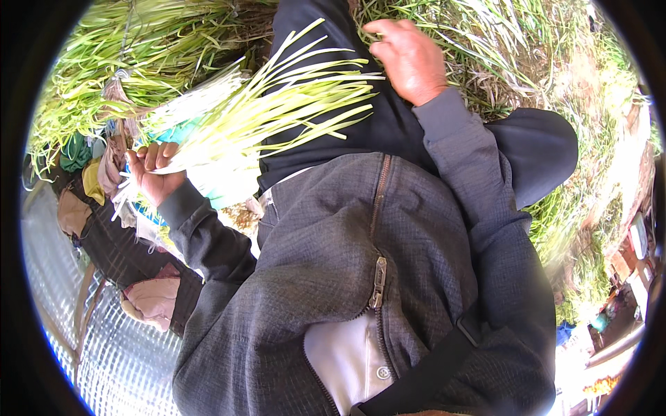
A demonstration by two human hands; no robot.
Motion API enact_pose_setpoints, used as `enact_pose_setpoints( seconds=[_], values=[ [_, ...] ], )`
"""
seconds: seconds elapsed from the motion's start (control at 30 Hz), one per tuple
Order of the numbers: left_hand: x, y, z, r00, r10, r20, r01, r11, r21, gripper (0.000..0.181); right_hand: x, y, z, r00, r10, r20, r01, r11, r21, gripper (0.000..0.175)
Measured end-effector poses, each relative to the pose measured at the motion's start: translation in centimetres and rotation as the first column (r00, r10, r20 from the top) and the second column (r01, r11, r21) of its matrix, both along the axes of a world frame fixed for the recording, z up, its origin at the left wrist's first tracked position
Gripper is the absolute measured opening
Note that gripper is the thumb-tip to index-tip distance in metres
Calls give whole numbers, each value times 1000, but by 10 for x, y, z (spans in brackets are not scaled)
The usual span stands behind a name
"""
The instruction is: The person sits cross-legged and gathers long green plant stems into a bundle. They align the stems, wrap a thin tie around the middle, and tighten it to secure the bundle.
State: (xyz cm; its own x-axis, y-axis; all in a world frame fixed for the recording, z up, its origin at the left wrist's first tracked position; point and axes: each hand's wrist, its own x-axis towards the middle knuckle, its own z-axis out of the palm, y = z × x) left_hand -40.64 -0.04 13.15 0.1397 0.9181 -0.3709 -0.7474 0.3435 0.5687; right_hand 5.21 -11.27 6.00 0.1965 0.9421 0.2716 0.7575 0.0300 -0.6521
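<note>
My left hand [156, 169] is closed around the pale base of a bunch of long flat green leaves, like garlic chives [291, 104]. The leaves fan out to the right across my dark trousers [333, 145], with their tips spread loosely. My right hand [406, 57] is past the leaf tips, above my thigh, with its fingers bent. A thin leaf seems to touch its fingertips, but whether it is gripped cannot be told. More loose leaves lie just beyond this hand.
A thick heap of green leaves [171, 47] fills the upper left, and more leaves [567, 171] lie scattered at the right. Cloths [151, 301] hang or lie at the left beside a dark fabric sheet. A translucent ribbed sheet [125, 359] stands at the lower left.
</note>
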Motion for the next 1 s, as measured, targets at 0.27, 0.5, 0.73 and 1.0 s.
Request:
enact_pose_setpoints(
  seconds=[0.27,0.5,0.73,1.0],
  values=[
    [4,-3,11,999,-20,-40,22,999,44,34,-48,33,8,975,186,117,-170,976,-140,12],
    [11,-1,14,994,-100,51,96,992,87,35,-35,27,-13,981,78,176,-44,980,-193,14],
    [47,-5,9,973,-192,125,187,981,51,33,-9,6,-51,967,-74,242,143,950,-279,13],
    [42,-12,59,919,-373,124,297,865,404,35,63,-42,-127,955,-276,-106,144,746,-650,23]
  ],
)
